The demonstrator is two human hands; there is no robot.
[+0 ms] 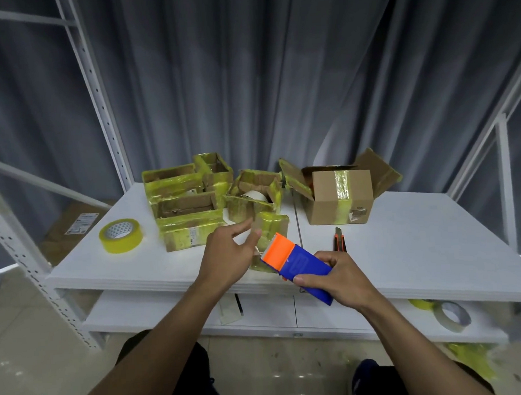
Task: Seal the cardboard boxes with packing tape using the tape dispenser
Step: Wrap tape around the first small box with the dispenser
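The right grip (336, 279) is clenched around the blue body of the tape dispenser (299, 263), thumb across its near face and fingers wrapped behind. The dispenser tilts up and to the left, held above the front edge of the white surface (422, 249), with its orange toothed end pointing at the left grip (226, 256). That grip is released, its thumb and fingers loosely spread just beside the orange end; whether a strip of tape runs between them I cannot tell.

Just behind both grips a small box (271, 227) wrapped in yellow tape rests on the surface. Further back is a cluster of tape-covered boxes (187, 201), and to the right an open cardboard box (340, 196) with raised flaps. A utility knife (339, 240) lies near the dispenser, and a yellow tape roll (121, 235) sits well to the left.
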